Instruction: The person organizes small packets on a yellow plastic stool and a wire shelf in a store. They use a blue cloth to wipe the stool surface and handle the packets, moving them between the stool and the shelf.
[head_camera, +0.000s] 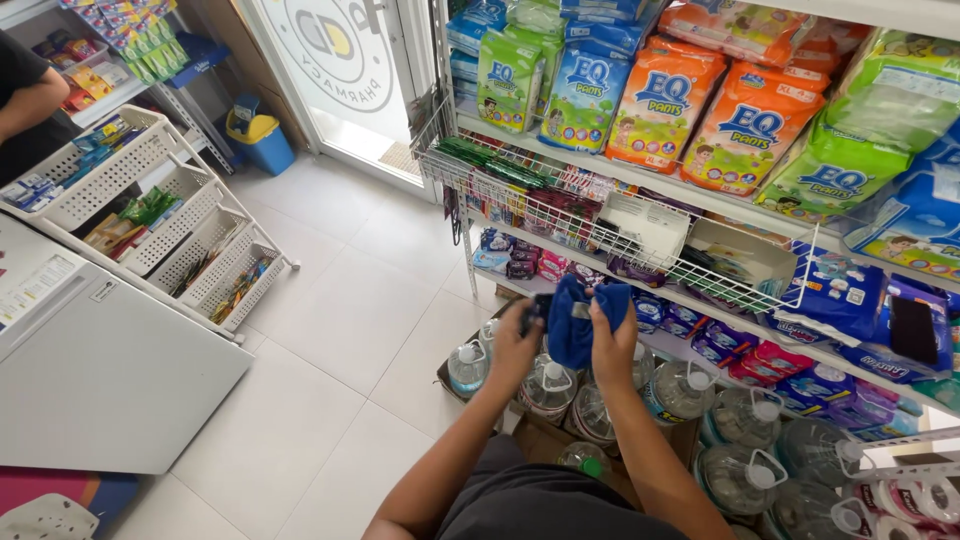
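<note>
From the head camera, both hands are raised in front of the shelves and grip one blue cloth (578, 318) between them: the left hand (517, 345) is clenched on its left edge, where something small and dark shows at the fingers that I cannot identify, and the right hand (612, 340) is clenched on its right side, with the cloth bunched and hanging between the two. Directly below the hands stand large clear water bottles (680, 392) with white caps, packed close together at floor level. Just beyond the hands a white wire basket (640, 262) hangs from the shelf edge, holding small packets. Above it, colourful diaper packs (662, 105) fill the upper shelf. Well off to the left of the hands stands a white tiered plastic rack (160, 215) on the tiled floor (330, 330).
</note>
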